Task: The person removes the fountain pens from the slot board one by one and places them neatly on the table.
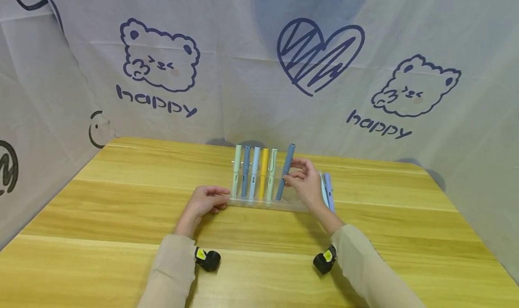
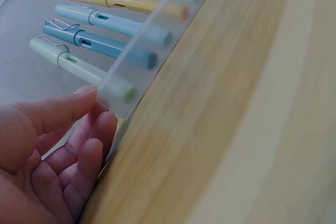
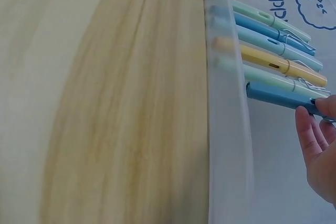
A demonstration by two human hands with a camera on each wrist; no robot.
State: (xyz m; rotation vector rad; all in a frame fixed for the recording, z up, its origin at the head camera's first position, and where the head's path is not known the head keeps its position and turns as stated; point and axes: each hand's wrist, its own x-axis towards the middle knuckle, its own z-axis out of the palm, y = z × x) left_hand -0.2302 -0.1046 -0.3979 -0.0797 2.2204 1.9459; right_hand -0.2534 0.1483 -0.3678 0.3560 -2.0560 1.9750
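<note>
A clear pen stand (image 1: 285, 205) stands on the table with several capped pens upright in a row. From the left they are a pale green pen (image 1: 236, 168), a blue pen (image 1: 245, 172), a light blue pen (image 1: 254, 172), a yellow pen (image 1: 263, 172) and another pale green pen (image 1: 273, 170). My left hand (image 1: 207, 200) holds the stand's left front corner, thumb and curled fingers against it (image 2: 113, 95). My right hand (image 1: 306, 181) pinches a dark blue pen (image 1: 286, 168) near its middle. That pen leans slightly, its lower end (image 3: 257, 91) just above the stand's front strip.
Beyond my right hand, a lilac pen (image 1: 329, 190) and a light blue pen (image 1: 324, 188) lie by the stand's right end. Wood-grained tabletop (image 1: 259, 272) spreads in front. A printed cloth (image 1: 243, 96) hangs behind the table.
</note>
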